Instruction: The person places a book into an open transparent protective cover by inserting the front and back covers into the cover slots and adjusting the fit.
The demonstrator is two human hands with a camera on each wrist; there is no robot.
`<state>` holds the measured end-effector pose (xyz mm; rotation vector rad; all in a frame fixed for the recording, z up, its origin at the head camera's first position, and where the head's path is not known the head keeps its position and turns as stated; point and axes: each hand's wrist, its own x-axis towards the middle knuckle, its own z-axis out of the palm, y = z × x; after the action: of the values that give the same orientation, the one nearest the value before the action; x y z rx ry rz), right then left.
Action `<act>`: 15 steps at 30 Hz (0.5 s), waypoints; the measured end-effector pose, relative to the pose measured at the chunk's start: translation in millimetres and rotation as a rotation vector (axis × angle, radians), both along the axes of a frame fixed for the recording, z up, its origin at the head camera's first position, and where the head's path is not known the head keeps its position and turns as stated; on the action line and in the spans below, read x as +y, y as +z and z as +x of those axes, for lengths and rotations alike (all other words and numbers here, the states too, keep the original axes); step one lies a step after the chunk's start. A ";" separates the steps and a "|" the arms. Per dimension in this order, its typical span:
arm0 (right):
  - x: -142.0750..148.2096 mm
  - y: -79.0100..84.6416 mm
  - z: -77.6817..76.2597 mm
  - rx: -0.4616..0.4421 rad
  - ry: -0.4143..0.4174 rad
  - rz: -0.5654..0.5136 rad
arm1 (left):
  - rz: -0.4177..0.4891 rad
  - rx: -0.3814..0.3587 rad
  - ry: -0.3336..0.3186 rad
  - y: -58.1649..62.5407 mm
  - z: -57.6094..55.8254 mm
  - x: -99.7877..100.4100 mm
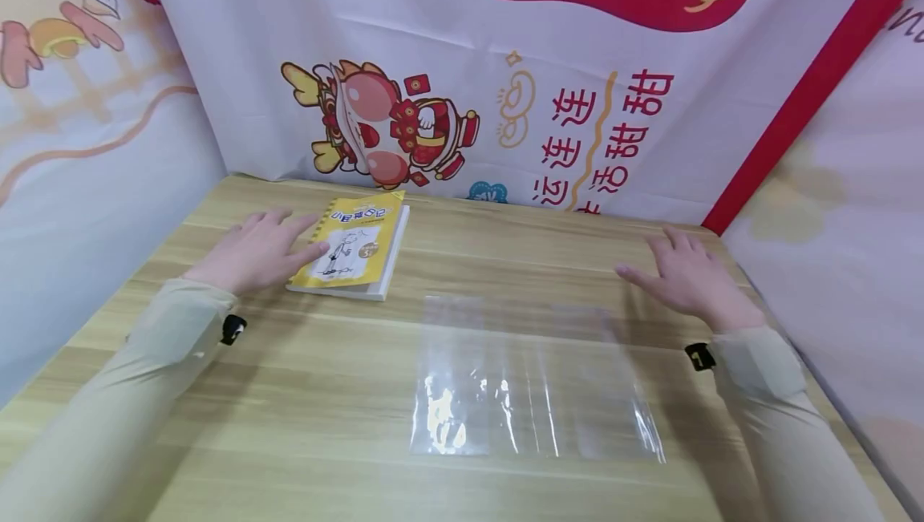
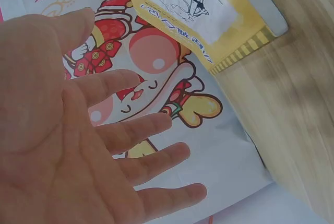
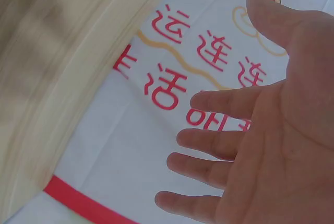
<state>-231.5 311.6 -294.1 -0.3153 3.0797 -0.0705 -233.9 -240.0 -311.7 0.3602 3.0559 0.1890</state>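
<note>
A yellow paperback book (image 1: 364,253) with a cartoon figure on its cover lies at the back left of the table. My left hand (image 1: 260,253) is just left of it, thumb overlapping the cover's edge in the head view. In the left wrist view that hand (image 2: 104,130) has its fingers spread and holds nothing, with the book (image 2: 203,15) beyond. Flat on the table, right of centre, is a clear plastic book cover (image 1: 530,378) with shiny creases. Past its right side my right hand (image 1: 686,277) hovers with fingers extended; its palm (image 3: 282,145) shows bare in the right wrist view.
The wood-grain table (image 1: 310,426) meets a printed white and red cloth (image 1: 447,33) at its back edge. More printed cloth hangs at the left (image 1: 94,153) and right (image 1: 852,185) sides. Dark bands sit at both sleeve cuffs.
</note>
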 end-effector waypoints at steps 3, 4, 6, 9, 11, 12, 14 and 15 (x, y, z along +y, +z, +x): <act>-8.5 1.9 -2.9 -0.009 0.015 -0.009 | 0.007 -0.016 0.013 -0.8 -0.8 -1.7; -12.1 2.4 -3.8 -0.010 0.023 -0.012 | 0.009 -0.020 0.016 -1.1 -1.0 -2.4; -19.7 2.8 -5.7 -0.006 0.043 -0.014 | 0.016 -0.033 0.020 -1.6 -1.3 -3.7; -33.4 2.9 -8.4 0.002 0.072 -0.012 | 0.023 -0.059 0.025 -2.4 -2.2 -5.8; -44.1 2.3 -10.4 0.014 0.098 -0.010 | 0.029 -0.075 0.028 -3.3 -2.5 -6.7; -49.8 1.5 -11.4 0.011 0.109 -0.017 | 0.033 -0.080 0.030 -3.6 -2.7 -7.2; -61.7 -0.9 -13.9 0.000 0.130 -0.040 | 0.043 -0.087 0.037 -4.2 -2.9 -8.1; -68.1 -2.3 -15.2 -0.004 0.141 -0.057 | 0.053 -0.090 0.039 -4.2 -2.9 -8.7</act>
<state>-246.8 243.5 -296.5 -0.5334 3.0447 -0.1534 -236.7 -248.7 -315.9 0.2870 2.9754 0.2808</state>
